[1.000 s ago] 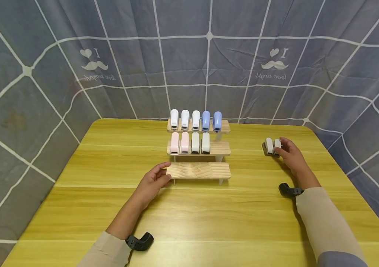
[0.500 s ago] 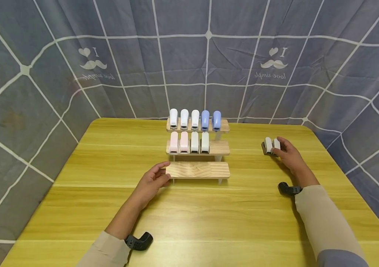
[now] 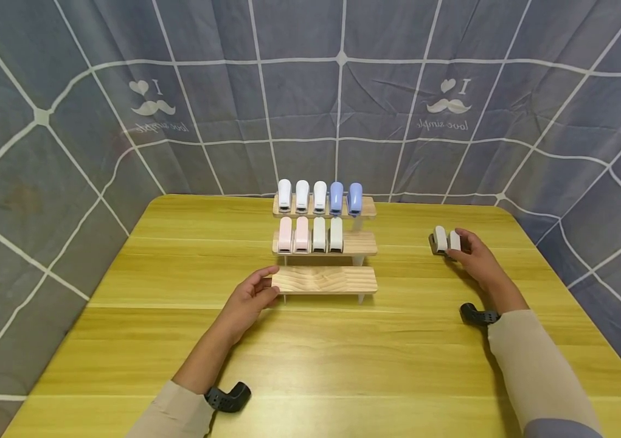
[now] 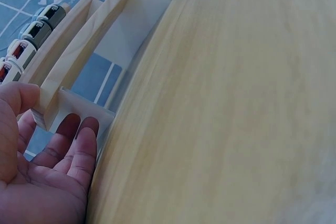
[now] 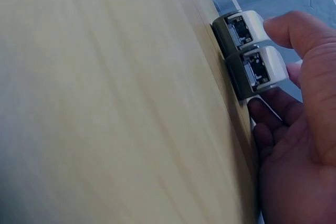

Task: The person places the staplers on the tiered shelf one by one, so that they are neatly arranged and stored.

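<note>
In the head view, my left hand (image 3: 249, 300) grips the left end of the lowest wooden shelf (image 3: 324, 280) of a tiered stand. The left wrist view shows its fingers (image 4: 84, 153) beside the shelf's translucent leg (image 4: 79, 106). Far to the right, my right hand (image 3: 477, 258) holds the right one of two small white-topped staplers, the held stapler (image 3: 454, 241) standing on the table. The other stapler (image 3: 440, 239) is just left of it. Both show dark bases in the right wrist view, where the thumb (image 5: 299, 30) lies close to their white tops.
Pink staplers (image 3: 294, 234) and white-grey staplers (image 3: 327, 234) line the middle shelf (image 3: 362, 243). White staplers (image 3: 302, 196) and blue staplers (image 3: 345, 198) fill much of the top shelf (image 3: 369, 208). A grey grid-patterned curtain (image 3: 310, 103) hangs behind the yellow wooden table (image 3: 343, 365).
My right hand has shifted slightly right, and the gap between the two staplers looks wider. The left hand stays at the shelf end.
</note>
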The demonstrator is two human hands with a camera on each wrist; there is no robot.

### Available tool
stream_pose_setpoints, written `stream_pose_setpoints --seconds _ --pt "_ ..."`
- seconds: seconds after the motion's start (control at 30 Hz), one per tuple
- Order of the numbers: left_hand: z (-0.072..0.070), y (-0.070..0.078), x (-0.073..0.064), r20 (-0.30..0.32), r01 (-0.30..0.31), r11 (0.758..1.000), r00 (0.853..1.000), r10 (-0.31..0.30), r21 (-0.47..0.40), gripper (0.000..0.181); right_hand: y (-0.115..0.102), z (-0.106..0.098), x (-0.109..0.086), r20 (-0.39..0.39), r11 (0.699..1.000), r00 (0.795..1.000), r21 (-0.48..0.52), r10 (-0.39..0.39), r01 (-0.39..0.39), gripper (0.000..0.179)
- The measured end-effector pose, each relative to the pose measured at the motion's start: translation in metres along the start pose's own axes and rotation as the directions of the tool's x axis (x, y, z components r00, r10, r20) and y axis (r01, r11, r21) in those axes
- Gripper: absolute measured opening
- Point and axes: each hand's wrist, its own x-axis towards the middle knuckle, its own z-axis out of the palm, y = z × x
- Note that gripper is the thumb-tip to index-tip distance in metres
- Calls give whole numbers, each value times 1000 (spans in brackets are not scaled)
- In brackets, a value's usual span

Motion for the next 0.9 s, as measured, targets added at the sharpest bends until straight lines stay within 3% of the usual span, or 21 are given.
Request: stream_pose_setpoints --seconds 0.23,0.43,0.9 --pt "0 1 0 -1 -4 1000 1000 4 -6 47 4 -3 -1 42 999 998 16 -45 44 75" --pt "0 2 0 -1 -1 1000 1000 1 -6 47 8 -3 0 50 999 998 -12 -36 36 74" --pt "0 2 0 -4 1 1000 1000 -1 -12 47 6 2 -11 -57 995 996 -78 -67 63 75"
